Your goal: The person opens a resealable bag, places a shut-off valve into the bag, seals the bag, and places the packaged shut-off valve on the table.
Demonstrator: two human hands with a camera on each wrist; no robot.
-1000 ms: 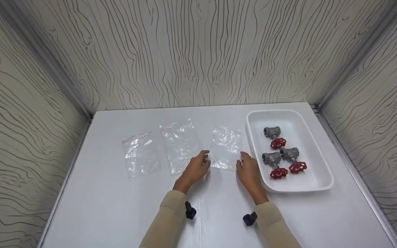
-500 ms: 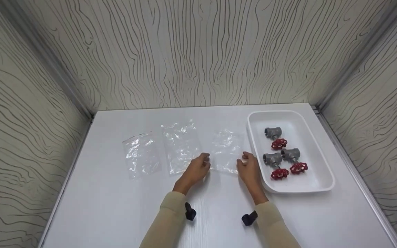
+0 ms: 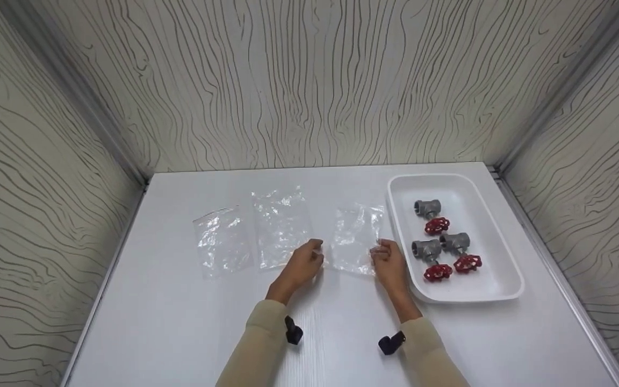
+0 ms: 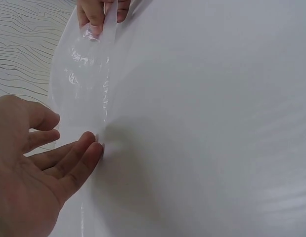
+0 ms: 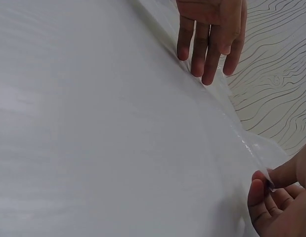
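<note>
Three clear plastic bags lie on the white table: a left bag [image 3: 223, 244], a middle bag [image 3: 282, 231] and a right bag [image 3: 355, 236]. My right hand [image 3: 390, 263] pinches the near right corner of the right bag; the right wrist view shows the film between thumb and fingers of this hand [image 5: 281, 197]. At the same bag's near left corner is my left hand [image 3: 304, 263], its fingers relaxed and the thumb apart. In the left wrist view the fingertips of the left hand [image 4: 54, 158] touch the table beside the bag's edge.
A white tray [image 3: 497, 287] stands at the right, close beside my right hand. Three grey pipe fittings with red handwheels [image 3: 437, 226] lie in it. Patterned panels [image 3: 309, 86] rise behind the table and at both sides.
The right bag has shifted slightly toward me and to the right, and my right hand now pinches its corner. My left hand has barely moved.
</note>
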